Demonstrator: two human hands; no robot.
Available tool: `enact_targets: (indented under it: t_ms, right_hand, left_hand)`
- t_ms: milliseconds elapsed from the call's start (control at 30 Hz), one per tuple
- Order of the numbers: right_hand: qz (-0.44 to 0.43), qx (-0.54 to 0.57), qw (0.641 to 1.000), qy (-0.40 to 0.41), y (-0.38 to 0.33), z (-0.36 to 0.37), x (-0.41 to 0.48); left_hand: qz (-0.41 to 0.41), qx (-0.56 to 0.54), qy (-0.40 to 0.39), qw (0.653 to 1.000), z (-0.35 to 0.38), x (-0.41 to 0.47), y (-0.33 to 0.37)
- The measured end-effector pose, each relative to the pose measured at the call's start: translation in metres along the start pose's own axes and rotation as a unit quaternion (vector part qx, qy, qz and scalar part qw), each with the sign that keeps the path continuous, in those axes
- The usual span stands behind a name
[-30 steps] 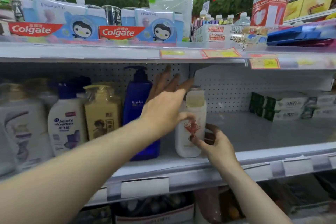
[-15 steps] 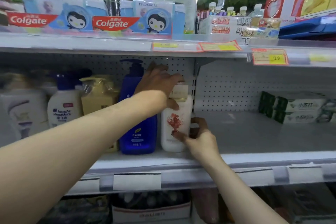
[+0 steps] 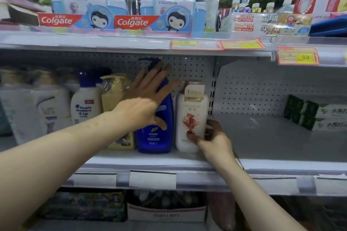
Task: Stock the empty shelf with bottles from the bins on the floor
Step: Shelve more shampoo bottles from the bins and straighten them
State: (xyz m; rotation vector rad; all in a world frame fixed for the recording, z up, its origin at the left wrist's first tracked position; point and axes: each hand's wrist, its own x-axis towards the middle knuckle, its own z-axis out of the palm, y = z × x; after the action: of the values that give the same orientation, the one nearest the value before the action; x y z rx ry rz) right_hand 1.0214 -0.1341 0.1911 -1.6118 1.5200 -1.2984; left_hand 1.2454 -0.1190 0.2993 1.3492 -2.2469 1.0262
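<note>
Shelf | left hand half-hides blue bottle | right hand grips white bottle

Just one wide view is given here, worn at the head, faced forward, held close to the shelf across mid-frame.

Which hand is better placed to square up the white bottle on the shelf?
Right. The right hand grips the white bottle low down; the left hand is spread open before the blue bottle.
</note>
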Motion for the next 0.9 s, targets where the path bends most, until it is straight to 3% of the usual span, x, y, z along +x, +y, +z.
enact_targets:
  t_ms: [233,900]
  right_hand:
    - [0.003,-0.008,1.0,0.01,0.003,0.005,0.005]
    - [0.012,0.01,1.0,0.006,0.012,0.008,0.019]
  left_hand:
    - [0.016,0.09,-0.071,0.993,0.01,-0.004,0.005]
    - [0.047,0.118,-0.034,0.991,0.02,-0.001,-0.004]
